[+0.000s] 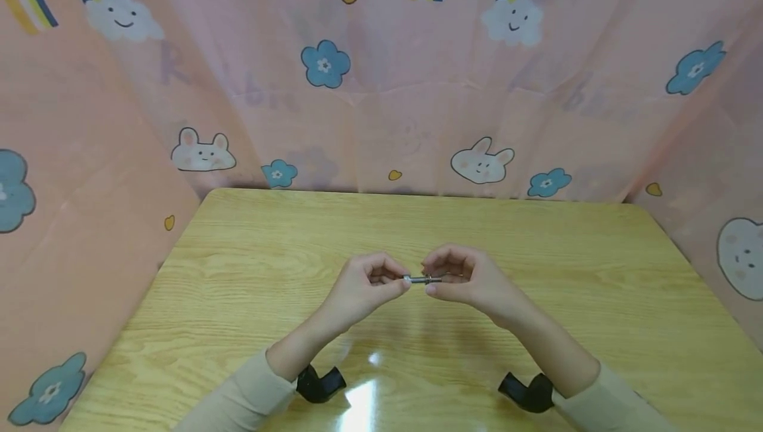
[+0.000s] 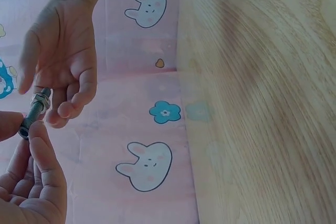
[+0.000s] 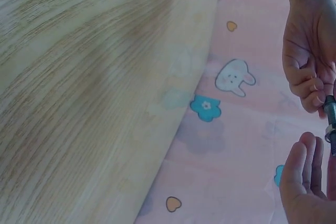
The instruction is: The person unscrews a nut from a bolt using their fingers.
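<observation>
A silvery metal bolt (image 1: 418,280) lies about level between the two hands above the table. My left hand (image 1: 371,284) pinches it by its head between thumb and forefinger, as the left wrist view also shows. A nut (image 2: 39,100) sits on the bolt's thread, near the free end. My right hand (image 1: 463,279) is around that end, its thumb and fingers apart with a gap about the nut. In the right wrist view, the fingers of the right hand (image 3: 307,177) are loosely extended beside the bolt (image 3: 330,111), which the frame's edge partly cuts off.
Below the hands is a wood-grain table (image 1: 286,233). Pink patterned cloth (image 1: 387,120) hangs behind it and at both sides. Black wrist-worn pieces (image 1: 320,384) show near both sleeves, low over the table. Light glares off the table's near part.
</observation>
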Motion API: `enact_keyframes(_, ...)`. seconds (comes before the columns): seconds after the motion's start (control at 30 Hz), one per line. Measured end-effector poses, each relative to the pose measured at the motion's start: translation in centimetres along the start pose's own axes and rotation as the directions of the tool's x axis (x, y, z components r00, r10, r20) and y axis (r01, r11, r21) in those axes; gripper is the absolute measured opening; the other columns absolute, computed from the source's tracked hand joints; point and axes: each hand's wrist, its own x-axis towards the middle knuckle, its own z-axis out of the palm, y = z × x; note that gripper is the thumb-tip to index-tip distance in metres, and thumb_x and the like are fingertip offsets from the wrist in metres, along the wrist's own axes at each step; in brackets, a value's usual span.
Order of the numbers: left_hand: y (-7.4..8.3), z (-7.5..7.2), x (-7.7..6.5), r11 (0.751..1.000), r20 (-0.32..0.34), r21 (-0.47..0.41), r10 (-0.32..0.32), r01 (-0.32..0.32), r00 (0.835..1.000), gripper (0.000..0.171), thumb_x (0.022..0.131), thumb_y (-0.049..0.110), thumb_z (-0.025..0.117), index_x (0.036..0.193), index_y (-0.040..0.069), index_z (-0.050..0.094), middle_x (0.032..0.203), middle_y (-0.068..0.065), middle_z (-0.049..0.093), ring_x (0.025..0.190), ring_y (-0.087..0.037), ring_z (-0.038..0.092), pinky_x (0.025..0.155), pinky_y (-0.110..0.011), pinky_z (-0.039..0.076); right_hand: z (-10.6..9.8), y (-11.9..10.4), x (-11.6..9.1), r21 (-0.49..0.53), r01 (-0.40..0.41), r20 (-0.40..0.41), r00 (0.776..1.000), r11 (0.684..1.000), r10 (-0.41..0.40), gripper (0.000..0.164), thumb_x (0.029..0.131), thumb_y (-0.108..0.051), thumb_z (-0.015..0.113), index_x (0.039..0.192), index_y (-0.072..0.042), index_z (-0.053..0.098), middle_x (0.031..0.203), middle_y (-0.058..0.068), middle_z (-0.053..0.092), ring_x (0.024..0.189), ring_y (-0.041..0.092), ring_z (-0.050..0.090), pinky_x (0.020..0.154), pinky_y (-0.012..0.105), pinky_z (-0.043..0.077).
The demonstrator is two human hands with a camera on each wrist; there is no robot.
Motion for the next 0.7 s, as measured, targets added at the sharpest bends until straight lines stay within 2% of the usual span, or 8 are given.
enact_keyframes(0.2,0.27,0.08,-0.02,1.000,-0.003,-0.002,-0.014,0.014,1.000,0.014,0.086,0.013,0.065,0.095,0.002,0.066,0.089,-0.006,0.065,0.080,-0.026,0.063,0.069,-0.028,0.051,0.04,-0.19,0.12,0.024,-0.056,-0.012,0.998,0.998,0.057,0.026,0.094,-0.018,0.056,0.104,0.006,0.057,0.085,0.007,0.065,0.077,0.018,0.065,0.075,0.034,0.053)
enact_keyframes(0.3,0.43,-0.04,-0.10,1.000,-0.001,0.005,-0.019,0.019,1.000,0.015,0.086,0.014,0.066,0.095,0.002,0.066,0.089,-0.006,0.065,0.079,-0.023,0.063,0.069,-0.028,0.051,0.06,-0.08,0.09,0.074,-0.041,0.014,0.999,0.996,0.040,0.022,0.093,-0.014,0.058,0.101,0.007,0.057,0.085,0.004,0.065,0.077,0.015,0.065,0.075,0.034,0.053)
enact_keyframes(0.4,0.59,-0.20,-0.14,1.000,0.006,0.016,-0.007,0.007,1.000,0.014,0.087,0.014,0.066,0.095,0.003,0.066,0.090,-0.006,0.065,0.079,-0.022,0.062,0.069,-0.028,0.051,-0.04,0.02,-0.09,0.107,0.005,0.032,0.999,0.994,-0.008,0.019,0.088,-0.005,0.062,0.103,0.005,0.057,0.096,0.006,0.063,0.088,0.016,0.063,0.078,0.034,0.052)
enact_keyframes(0.53,0.66,-0.28,-0.12,1.000,0.015,0.021,0.008,-0.008,1.000,0.012,0.086,0.012,0.066,0.095,0.003,0.066,0.090,-0.007,0.064,0.078,-0.024,0.062,0.068,-0.028,0.051,-0.02,-0.07,-0.22,0.058,0.027,0.028,0.999,0.998,-0.029,0.022,0.089,-0.007,0.061,0.108,0.003,0.056,0.105,0.013,0.059,0.094,0.021,0.062,0.081,0.035,0.051)
enact_keyframes(0.7,0.72,-0.17,-0.21,1.000,0.006,0.015,0.000,0.000,1.000,0.012,0.086,0.012,0.066,0.094,0.003,0.067,0.089,-0.007,0.065,0.077,-0.023,0.063,0.068,-0.028,0.051,0.26,-0.32,-0.07,0.018,-0.040,0.009,0.999,0.999,0.040,0.028,0.096,-0.018,0.054,0.106,0.009,0.055,0.089,0.011,0.063,0.079,0.020,0.065,0.077,0.036,0.053)
